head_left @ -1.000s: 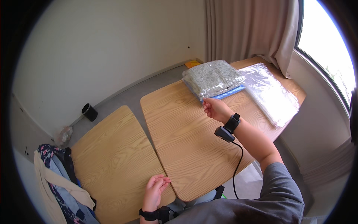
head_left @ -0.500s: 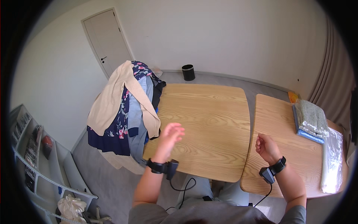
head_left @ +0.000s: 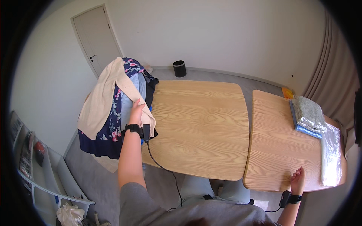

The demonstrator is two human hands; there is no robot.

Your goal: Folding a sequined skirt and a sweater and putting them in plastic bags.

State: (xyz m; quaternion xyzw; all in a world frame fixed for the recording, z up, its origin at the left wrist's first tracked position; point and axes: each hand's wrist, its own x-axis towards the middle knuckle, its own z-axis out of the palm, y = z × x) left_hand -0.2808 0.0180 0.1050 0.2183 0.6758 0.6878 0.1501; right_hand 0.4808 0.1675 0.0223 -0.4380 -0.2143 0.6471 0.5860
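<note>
A beige long-sleeved knit top [head_left: 102,103] lies uppermost on a heap of clothes at the left end of the near table. Against its hanging sleeve rests my left hand [head_left: 137,112], fingers partly stretched and a little apart; the cloth there shows no visible pull. Beneath the knit are a navy floral garment [head_left: 114,132], a light blue one [head_left: 127,109] and dark cloth [head_left: 150,90]. My right hand [head_left: 298,179] is over the front edge of the right table, its fingers loosely curled together with nothing visible in them.
Two wooden tables, a left one [head_left: 200,128] and a right one [head_left: 275,143], stand with a narrow gap between. On the right one lie a bagged grey garment [head_left: 308,112], a blue package [head_left: 309,130] and clear plastic bags [head_left: 332,154]. Shelves [head_left: 45,177] stand lower left; a black bin [head_left: 180,69] stands beyond.
My left hand has moved forward and left from above the table to the beige sleeve. My right hand has drawn back toward me and to the right. The view has shifted slightly.
</note>
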